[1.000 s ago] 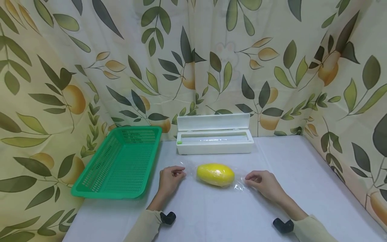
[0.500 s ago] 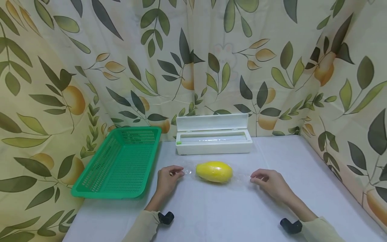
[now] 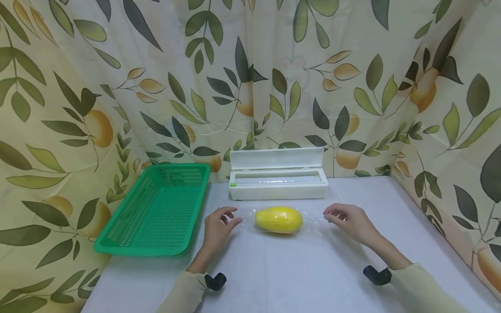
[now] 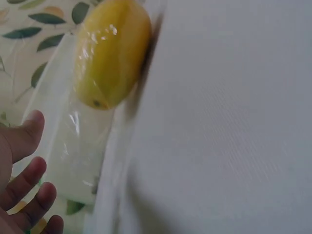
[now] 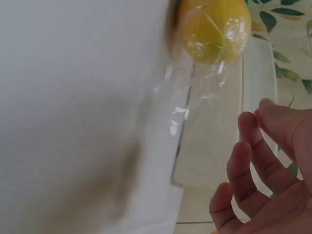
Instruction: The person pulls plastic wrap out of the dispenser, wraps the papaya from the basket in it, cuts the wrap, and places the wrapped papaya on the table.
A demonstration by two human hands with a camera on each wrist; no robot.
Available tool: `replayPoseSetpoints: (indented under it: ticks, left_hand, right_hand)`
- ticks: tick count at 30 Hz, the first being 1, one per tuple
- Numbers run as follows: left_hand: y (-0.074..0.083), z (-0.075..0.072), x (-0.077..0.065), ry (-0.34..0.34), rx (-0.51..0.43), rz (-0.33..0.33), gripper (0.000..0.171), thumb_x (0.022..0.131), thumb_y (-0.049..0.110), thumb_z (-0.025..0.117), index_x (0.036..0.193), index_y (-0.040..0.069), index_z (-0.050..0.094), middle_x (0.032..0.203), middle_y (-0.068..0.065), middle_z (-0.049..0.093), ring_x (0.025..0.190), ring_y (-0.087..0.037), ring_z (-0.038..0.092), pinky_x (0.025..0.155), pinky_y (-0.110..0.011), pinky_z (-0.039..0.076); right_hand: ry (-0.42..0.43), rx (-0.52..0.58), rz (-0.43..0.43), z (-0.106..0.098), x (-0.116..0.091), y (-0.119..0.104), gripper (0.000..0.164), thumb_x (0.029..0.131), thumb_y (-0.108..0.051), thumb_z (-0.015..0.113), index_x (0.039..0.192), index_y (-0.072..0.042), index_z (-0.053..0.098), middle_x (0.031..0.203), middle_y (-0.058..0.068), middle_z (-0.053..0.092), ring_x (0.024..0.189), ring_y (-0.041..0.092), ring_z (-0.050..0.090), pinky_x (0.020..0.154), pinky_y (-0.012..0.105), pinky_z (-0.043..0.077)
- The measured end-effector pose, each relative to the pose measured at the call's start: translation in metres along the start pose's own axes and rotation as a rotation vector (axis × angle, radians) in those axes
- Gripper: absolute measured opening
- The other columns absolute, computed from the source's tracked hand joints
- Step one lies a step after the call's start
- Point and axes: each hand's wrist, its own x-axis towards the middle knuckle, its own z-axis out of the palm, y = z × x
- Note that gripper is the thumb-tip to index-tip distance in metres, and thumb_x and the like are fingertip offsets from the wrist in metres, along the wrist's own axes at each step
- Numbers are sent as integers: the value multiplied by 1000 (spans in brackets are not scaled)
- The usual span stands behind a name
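A yellow, mango-shaped fruit (image 3: 279,219) lies in clear cling film in front of the white box; its loose film ends (image 3: 313,224) stretch to both sides. On the left, my left hand (image 3: 217,228) is beside one film end, thumb and fingers apart; the left wrist view shows nothing between these fingers (image 4: 34,170). To the right, my right hand (image 3: 348,221) is near the other film end, fingers loosely bent. In the right wrist view its thumb (image 5: 275,114) nearly meets the forefinger, and no film shows between them.
Behind the fruit stands a white cling film dispenser box (image 3: 278,191), its lid raised and a green piece at its left end. A green plastic basket (image 3: 156,251) is at the left. Leaf-patterned curtains (image 3: 250,87) hang around the white-covered table (image 3: 274,278).
My right hand has moved outward and up from the fruit. My left thumb and fingers have spread apart. The fruit has shifted very slightly; its film ends look looser and crinkled.
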Motion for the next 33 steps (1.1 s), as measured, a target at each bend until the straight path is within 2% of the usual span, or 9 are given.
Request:
replayPoseSetpoints:
  ticks: [3,7,9,13,18,23,28,33]
  left_hand:
    - [15,2,2,6,-31,74,39,79,12,90,115,9,75,90,-10,72,71,-25,62,65,-33,54]
    - [33,8,1,-13,-61,129,48,79,13,90,124,9,72,97,-10,71,73,-32,64,67,-39,56]
    - [40,12,-1,-22,-51,127,51,79,15,90,126,11,70,100,-7,70,74,-30,64,67,-36,56]
    - [53,23,-5,-37,-32,100,53,80,17,90,128,13,67,105,-9,68,76,-25,63,69,-33,55]
    - [66,38,-12,-69,-21,56,52,80,21,90,126,14,67,100,-10,64,74,-22,61,69,-26,50]
    - [72,51,-17,-100,-46,59,47,80,21,90,120,13,69,93,-5,59,69,-15,57,64,-21,49]
    - [72,61,-20,-114,-31,66,42,80,22,90,116,13,70,94,-4,57,69,-11,55,63,-18,49]
    - [73,66,-23,-107,58,80,38,80,25,90,110,12,71,100,-5,56,82,-14,56,76,-25,51]
  right_hand:
    - [-34,-25,-71,-4,12,-7,10,93,-14,76,104,-13,76,92,-4,72,79,14,59,66,26,50]
    - [-104,-35,-160,-7,29,-17,14,92,-11,76,107,-13,76,93,-4,72,81,13,61,68,27,53]
    - [-139,-29,-200,-7,38,-22,16,92,-11,77,108,-13,75,96,-3,72,82,14,62,69,26,53]
    - [-211,2,-270,-5,55,-31,22,91,-10,78,113,-11,73,107,2,73,88,17,65,72,26,56]
    - [-295,39,-331,3,71,-36,30,92,-7,76,121,-8,70,120,11,71,102,31,69,81,35,59]
    - [-351,70,-343,16,81,-38,32,95,-6,72,126,-10,68,128,10,68,113,36,67,91,47,58]
    - [-407,103,-356,28,89,-42,32,97,-3,68,128,-9,68,130,11,68,117,40,66,96,50,55]
    - [-492,102,-354,32,92,-44,34,100,-3,64,133,-11,67,134,9,67,115,34,68,96,47,56]
